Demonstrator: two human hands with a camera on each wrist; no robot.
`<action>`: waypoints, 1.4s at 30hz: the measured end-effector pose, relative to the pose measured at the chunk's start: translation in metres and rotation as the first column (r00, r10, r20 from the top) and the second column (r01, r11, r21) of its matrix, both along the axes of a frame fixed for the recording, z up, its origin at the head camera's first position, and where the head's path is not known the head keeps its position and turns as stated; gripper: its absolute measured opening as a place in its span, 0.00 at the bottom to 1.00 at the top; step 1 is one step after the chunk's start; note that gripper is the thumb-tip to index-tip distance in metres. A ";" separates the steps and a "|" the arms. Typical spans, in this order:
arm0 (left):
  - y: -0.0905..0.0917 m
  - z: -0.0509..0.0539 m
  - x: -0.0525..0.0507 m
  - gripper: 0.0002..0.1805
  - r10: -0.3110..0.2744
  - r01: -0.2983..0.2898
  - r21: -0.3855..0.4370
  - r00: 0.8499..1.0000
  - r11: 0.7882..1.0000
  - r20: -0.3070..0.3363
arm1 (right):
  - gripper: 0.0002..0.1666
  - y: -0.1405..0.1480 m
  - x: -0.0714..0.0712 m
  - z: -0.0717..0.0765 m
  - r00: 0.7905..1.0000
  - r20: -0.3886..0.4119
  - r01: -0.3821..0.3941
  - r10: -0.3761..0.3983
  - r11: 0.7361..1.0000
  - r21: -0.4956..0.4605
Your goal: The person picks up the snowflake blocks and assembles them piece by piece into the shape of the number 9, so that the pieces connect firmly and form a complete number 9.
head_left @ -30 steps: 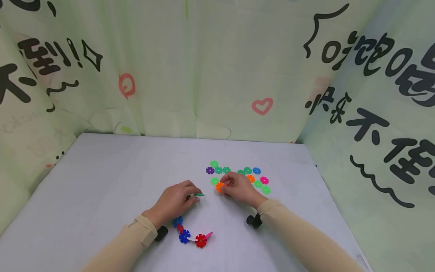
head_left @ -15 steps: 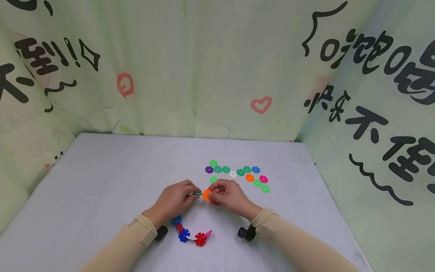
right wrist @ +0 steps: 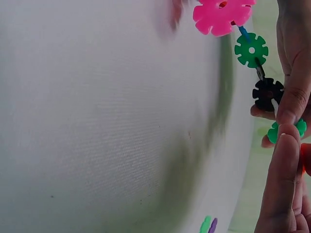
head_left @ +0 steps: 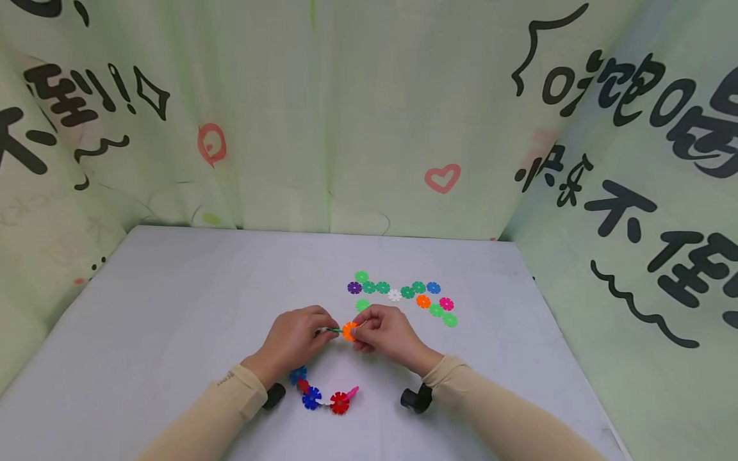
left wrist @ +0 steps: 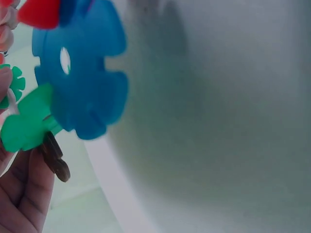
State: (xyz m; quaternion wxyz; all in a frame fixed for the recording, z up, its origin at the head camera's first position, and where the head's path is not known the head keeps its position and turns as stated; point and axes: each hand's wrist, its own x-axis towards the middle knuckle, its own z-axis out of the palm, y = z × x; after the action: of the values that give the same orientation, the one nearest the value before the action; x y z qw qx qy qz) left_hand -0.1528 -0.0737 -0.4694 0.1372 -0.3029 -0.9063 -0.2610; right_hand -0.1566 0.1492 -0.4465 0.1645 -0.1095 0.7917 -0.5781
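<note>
We judge this linking: left hand [head_left: 300, 330] pinches green disc [right wrist: 273, 133], right hand [head_left: 385, 330] pinches orange disc [head_left: 348, 331] beside it; next needs aligned push.

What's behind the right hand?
Just beyond the right hand, a light green disc peeks out, and a white disc shows too. Anything the hand completely covers can't be seen.
</note>
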 end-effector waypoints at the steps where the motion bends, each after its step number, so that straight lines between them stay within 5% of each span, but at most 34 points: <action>1: 0.000 0.001 0.000 0.04 0.000 0.000 0.003 1.000 1.000 -0.004 | 0.09 0.000 0.000 0.000 1.000 0.006 -0.001 0.001 1.000 -0.003; 19: 0.000 0.000 0.000 0.06 -0.014 0.013 0.067 1.000 0.998 0.016 | 0.09 -0.003 0.002 0.001 1.000 -0.020 0.013 -0.013 1.000 -0.016; 30: -0.001 0.000 -0.001 0.09 -0.031 0.004 0.186 0.989 0.983 0.145 | 0.08 -0.005 0.002 -0.002 0.999 0.003 0.038 -0.037 0.998 -0.043; 35: 0.001 -0.002 -0.002 0.09 -0.011 -0.025 0.234 0.988 0.972 0.151 | 0.07 -0.007 0.001 -0.002 0.998 -0.009 0.068 -0.069 0.996 -0.053; 42: 0.003 -0.001 0.000 0.07 0.021 -0.045 0.163 0.989 0.986 0.145 | 0.08 -0.006 0.000 -0.009 1.000 -0.013 0.026 -0.027 0.998 -0.066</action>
State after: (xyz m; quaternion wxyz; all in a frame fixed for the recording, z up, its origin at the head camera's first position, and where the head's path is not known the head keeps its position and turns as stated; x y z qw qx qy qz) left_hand -0.1529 -0.0708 -0.4704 0.1012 -0.2559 -0.8938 -0.3542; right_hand -0.1566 0.1435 -0.4553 0.1478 -0.1083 0.7748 -0.6050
